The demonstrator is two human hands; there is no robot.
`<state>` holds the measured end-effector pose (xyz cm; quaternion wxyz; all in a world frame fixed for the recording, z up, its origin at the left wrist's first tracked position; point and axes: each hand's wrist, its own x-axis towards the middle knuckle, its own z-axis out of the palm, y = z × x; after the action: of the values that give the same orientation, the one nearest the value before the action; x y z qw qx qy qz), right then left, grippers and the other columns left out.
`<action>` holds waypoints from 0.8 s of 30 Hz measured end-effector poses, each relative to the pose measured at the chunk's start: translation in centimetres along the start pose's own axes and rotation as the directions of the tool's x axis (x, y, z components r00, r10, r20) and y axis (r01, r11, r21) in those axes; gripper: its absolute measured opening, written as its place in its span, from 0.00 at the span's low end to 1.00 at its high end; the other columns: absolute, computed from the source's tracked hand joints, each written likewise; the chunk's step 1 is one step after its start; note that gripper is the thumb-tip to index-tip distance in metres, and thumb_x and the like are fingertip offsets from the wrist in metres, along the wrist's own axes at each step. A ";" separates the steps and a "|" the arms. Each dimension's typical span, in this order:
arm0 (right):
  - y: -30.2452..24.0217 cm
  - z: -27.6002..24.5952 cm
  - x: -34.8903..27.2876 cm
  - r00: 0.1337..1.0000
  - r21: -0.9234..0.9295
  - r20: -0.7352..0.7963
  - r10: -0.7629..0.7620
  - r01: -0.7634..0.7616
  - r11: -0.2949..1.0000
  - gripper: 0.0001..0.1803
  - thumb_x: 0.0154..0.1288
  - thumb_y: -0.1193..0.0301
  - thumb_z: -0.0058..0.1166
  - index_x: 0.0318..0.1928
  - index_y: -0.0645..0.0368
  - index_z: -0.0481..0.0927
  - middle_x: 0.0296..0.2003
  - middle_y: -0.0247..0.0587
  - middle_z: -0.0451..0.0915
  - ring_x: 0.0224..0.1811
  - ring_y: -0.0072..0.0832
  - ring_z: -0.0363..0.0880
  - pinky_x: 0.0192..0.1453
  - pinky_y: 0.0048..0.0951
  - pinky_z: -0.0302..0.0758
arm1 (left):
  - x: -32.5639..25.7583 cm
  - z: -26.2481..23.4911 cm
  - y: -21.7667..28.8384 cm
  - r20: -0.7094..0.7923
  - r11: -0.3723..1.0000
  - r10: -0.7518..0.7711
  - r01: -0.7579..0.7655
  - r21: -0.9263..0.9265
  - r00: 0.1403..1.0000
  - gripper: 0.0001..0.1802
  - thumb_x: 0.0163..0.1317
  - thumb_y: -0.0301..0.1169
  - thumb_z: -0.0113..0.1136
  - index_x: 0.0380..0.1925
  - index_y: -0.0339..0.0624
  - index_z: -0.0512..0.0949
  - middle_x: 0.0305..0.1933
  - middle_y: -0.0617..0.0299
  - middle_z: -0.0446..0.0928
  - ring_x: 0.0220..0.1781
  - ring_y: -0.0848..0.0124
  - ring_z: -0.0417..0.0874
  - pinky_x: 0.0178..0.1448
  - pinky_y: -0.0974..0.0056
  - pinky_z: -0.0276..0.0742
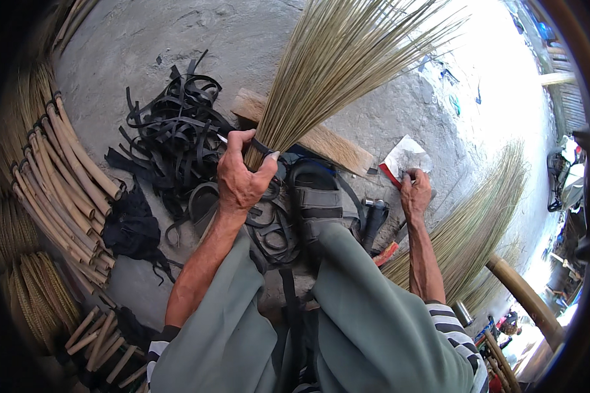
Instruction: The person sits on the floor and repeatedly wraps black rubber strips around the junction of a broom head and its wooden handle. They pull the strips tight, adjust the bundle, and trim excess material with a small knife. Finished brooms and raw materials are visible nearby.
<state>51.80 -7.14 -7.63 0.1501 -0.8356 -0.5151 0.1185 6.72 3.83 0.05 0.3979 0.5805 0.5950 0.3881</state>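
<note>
My left hand (pixel 241 171) is closed round the bound base of a bundle of dry broom grass (pixel 328 72), whose stalks fan out toward the far right. A black strip (pixel 262 145) wraps the bundle beside my thumb. A small pale pointed thing (pixel 222 138) juts out by the fingers of this hand; its kind cannot be made out. My right hand (pixel 414 193) is low over the ground, fingers pinched together at the near edge of a white sheet with a red edge (pixel 405 157). What the fingertips hold, if anything, is hidden.
A wooden block (pixel 334 147) lies beneath the bundle. Left of it is a heap of black strips (pixel 177 118). Several finished brooms with cane handles (pixel 78 150) line the left side. A dark-handled hammer (pixel 375 223) lies by my sandal (pixel 318 196). More grass (pixel 472 223) spreads at right.
</note>
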 end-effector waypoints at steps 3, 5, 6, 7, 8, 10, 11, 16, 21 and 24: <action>0.6 -0.2 0.4 1.000 0.020 0.016 -0.021 0.021 1.000 0.09 0.74 0.70 0.66 0.48 0.61 0.88 0.47 0.54 0.89 0.49 0.51 0.90 0.56 0.49 0.84 | 0.0 0.0 0.2 -0.006 1.000 0.007 -0.007 0.009 1.000 0.30 0.63 0.34 0.78 0.62 0.37 0.78 0.49 0.44 0.88 0.50 0.47 0.93 0.58 0.47 0.87; 1.0 -0.4 0.7 0.999 0.056 0.027 0.019 -0.020 0.998 0.08 0.75 0.70 0.66 0.48 0.61 0.88 0.46 0.54 0.89 0.49 0.51 0.90 0.56 0.49 0.84 | 0.0 -0.1 0.3 -0.010 1.000 0.017 -0.016 0.018 1.000 0.29 0.63 0.34 0.78 0.61 0.37 0.78 0.49 0.45 0.88 0.50 0.49 0.93 0.58 0.48 0.87; 1.2 -0.5 0.8 1.000 0.095 0.002 0.023 -0.023 0.995 0.08 0.75 0.71 0.65 0.48 0.61 0.87 0.45 0.54 0.89 0.49 0.50 0.90 0.55 0.48 0.84 | -0.1 0.0 0.4 -0.005 1.000 0.013 -0.013 -0.006 1.000 0.28 0.64 0.33 0.78 0.61 0.38 0.78 0.49 0.46 0.88 0.48 0.51 0.92 0.57 0.50 0.87; 1.3 -0.7 0.9 0.999 0.135 -0.012 0.043 -0.041 0.990 0.08 0.75 0.71 0.65 0.48 0.61 0.86 0.44 0.53 0.88 0.48 0.50 0.90 0.54 0.48 0.84 | 0.0 0.0 0.4 0.001 1.000 0.008 -0.008 -0.023 1.000 0.28 0.64 0.32 0.78 0.61 0.38 0.78 0.48 0.47 0.88 0.47 0.54 0.92 0.55 0.52 0.87; 1.3 -0.9 0.9 0.999 0.134 -0.046 -0.008 0.014 0.991 0.07 0.76 0.71 0.65 0.48 0.61 0.86 0.43 0.52 0.88 0.48 0.49 0.89 0.54 0.48 0.84 | -0.1 0.0 0.5 0.006 0.999 -0.009 0.010 -0.033 1.000 0.27 0.65 0.31 0.77 0.61 0.37 0.78 0.48 0.48 0.88 0.47 0.55 0.92 0.55 0.52 0.87; 1.0 -1.2 1.0 0.996 0.151 -0.083 -0.010 0.023 0.988 0.07 0.78 0.72 0.64 0.49 0.61 0.85 0.43 0.52 0.87 0.48 0.48 0.89 0.54 0.47 0.84 | 0.0 -0.1 0.6 0.009 1.000 0.002 -0.002 -0.023 1.000 0.26 0.65 0.31 0.76 0.60 0.37 0.78 0.48 0.49 0.88 0.46 0.56 0.92 0.54 0.53 0.87; 0.8 -1.3 1.1 0.996 0.170 -0.092 0.004 0.012 0.985 0.06 0.78 0.72 0.63 0.49 0.62 0.85 0.42 0.52 0.87 0.48 0.47 0.90 0.54 0.46 0.84 | 0.1 -0.1 0.6 0.010 1.000 0.019 -0.018 -0.004 1.000 0.26 0.66 0.31 0.76 0.60 0.37 0.77 0.48 0.49 0.88 0.46 0.57 0.91 0.54 0.53 0.87; -0.4 -1.2 1.4 0.991 0.205 -0.053 0.120 -0.107 0.973 0.07 0.79 0.72 0.63 0.49 0.63 0.84 0.39 0.52 0.90 0.42 0.47 0.91 0.52 0.47 0.85 | 0.0 -0.1 0.6 0.027 1.000 0.013 -0.012 -0.014 1.000 0.26 0.66 0.31 0.75 0.61 0.36 0.77 0.47 0.49 0.87 0.45 0.54 0.91 0.54 0.51 0.86; -0.4 -0.7 1.5 0.993 0.215 -0.045 0.109 -0.097 0.972 0.09 0.80 0.71 0.63 0.53 0.62 0.86 0.38 0.49 0.91 0.42 0.40 0.92 0.51 0.42 0.85 | 0.1 0.0 0.1 0.015 0.994 0.080 -0.081 0.068 0.997 0.26 0.69 0.31 0.73 0.62 0.35 0.76 0.45 0.52 0.86 0.43 0.63 0.89 0.52 0.55 0.84; 0.1 -0.5 1.7 0.996 0.252 -0.067 0.065 -0.046 0.967 0.11 0.79 0.70 0.64 0.54 0.62 0.88 0.38 0.47 0.91 0.40 0.34 0.91 0.49 0.39 0.85 | 0.1 0.0 -0.1 0.017 0.991 0.101 -0.102 0.089 0.995 0.25 0.70 0.30 0.72 0.63 0.35 0.76 0.44 0.54 0.86 0.41 0.68 0.88 0.50 0.57 0.84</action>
<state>52.84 -5.74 -7.25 0.2701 -0.8278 -0.4665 0.1554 6.69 3.96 0.00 0.3548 0.6298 0.5792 0.3769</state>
